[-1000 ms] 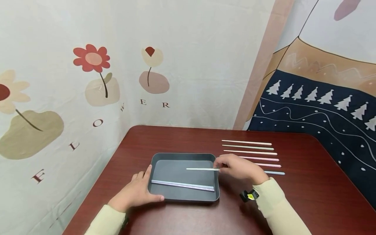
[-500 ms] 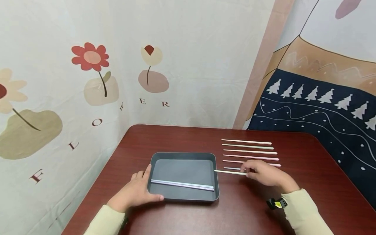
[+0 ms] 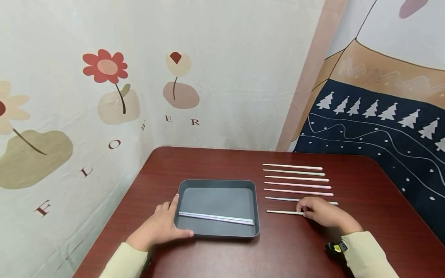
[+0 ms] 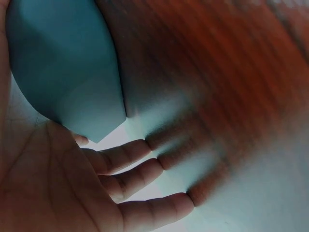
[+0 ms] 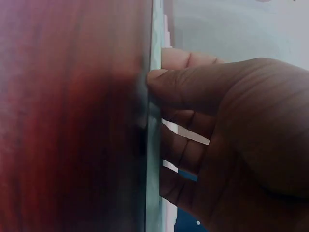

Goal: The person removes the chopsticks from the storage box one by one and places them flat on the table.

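Toward the right edge of the bench (image 3: 215, 255), I see the right hand (image 3: 323, 212) pinching a pale chopstick (image 3: 283, 212), just in front of six parallel sticks (image 3: 298, 185). Nearer the left edge, the left hand (image 3: 161, 226), fingers straight, touches a gray tray (image 3: 219, 197) holding two chopsticks (image 3: 226, 220).

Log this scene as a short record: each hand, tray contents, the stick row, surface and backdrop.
Left hand: rests at the near left corner of the gray tray
Right hand: pinches a pale stick
Tray contents: pale sticks, side by side toward the near edge
Row: six sticks, right of the tray, beyond the pinched one
Surface: reddish-brown table
Backdrop: red flower print, white trees
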Action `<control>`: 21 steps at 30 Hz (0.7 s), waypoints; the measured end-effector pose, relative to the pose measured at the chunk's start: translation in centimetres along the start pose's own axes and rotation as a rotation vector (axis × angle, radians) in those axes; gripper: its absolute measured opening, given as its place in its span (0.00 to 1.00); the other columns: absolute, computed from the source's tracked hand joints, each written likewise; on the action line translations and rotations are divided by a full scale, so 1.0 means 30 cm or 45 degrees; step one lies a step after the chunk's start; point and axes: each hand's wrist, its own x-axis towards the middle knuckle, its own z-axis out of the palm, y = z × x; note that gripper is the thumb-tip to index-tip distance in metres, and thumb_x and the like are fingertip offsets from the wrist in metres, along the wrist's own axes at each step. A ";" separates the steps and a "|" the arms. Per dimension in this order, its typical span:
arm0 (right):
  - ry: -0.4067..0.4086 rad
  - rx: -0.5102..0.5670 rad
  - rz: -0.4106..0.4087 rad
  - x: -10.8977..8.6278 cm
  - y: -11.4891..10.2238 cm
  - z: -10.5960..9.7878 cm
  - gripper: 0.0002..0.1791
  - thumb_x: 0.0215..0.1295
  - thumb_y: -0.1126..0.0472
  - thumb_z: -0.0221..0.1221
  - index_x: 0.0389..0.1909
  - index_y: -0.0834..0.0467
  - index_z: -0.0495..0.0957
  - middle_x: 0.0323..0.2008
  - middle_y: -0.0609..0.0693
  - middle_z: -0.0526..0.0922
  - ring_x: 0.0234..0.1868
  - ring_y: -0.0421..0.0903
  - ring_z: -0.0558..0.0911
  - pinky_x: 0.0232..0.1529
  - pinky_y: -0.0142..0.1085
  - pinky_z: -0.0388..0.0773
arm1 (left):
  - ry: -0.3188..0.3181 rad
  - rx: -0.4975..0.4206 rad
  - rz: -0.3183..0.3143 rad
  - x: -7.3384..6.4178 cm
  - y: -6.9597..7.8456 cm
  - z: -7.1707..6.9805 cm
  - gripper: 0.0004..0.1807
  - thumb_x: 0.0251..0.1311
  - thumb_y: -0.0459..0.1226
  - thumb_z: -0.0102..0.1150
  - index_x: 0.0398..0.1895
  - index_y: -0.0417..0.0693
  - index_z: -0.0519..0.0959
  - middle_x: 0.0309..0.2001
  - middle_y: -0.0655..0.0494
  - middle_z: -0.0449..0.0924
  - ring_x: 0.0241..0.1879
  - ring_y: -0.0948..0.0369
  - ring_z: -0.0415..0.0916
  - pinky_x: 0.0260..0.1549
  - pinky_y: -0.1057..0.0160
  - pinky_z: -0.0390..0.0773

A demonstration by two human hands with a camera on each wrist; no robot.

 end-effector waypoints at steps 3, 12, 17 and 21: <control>-0.008 -0.003 0.000 0.000 0.005 0.005 0.14 0.63 0.75 0.59 0.36 0.49 0.78 0.32 0.38 0.74 0.33 0.35 0.71 0.35 0.36 0.71 | 0.002 0.002 0.004 0.003 0.000 0.001 0.79 0.30 0.79 0.64 0.78 0.35 0.47 0.61 0.34 0.67 0.61 0.40 0.64 0.49 0.44 0.75; 0.030 -0.032 0.060 0.016 0.006 0.010 0.15 0.62 0.74 0.60 0.35 0.48 0.78 0.27 0.37 0.71 0.30 0.34 0.69 0.32 0.34 0.69 | 0.001 0.000 0.004 -0.001 0.003 -0.004 0.79 0.30 0.78 0.64 0.78 0.35 0.47 0.62 0.35 0.67 0.61 0.40 0.64 0.48 0.45 0.75; 0.057 -0.057 0.055 0.027 0.007 0.012 0.15 0.61 0.75 0.60 0.34 0.49 0.78 0.26 0.37 0.69 0.29 0.34 0.69 0.31 0.35 0.68 | 0.006 0.003 0.011 -0.002 0.002 -0.002 0.79 0.30 0.78 0.64 0.78 0.35 0.48 0.61 0.35 0.67 0.61 0.39 0.64 0.49 0.45 0.75; 0.075 -0.065 0.055 0.032 0.008 0.015 0.15 0.60 0.76 0.60 0.33 0.49 0.78 0.25 0.37 0.69 0.29 0.34 0.69 0.31 0.35 0.68 | 0.005 -0.001 0.015 -0.003 0.001 -0.002 0.79 0.30 0.78 0.64 0.77 0.34 0.48 0.61 0.35 0.67 0.61 0.39 0.64 0.50 0.45 0.74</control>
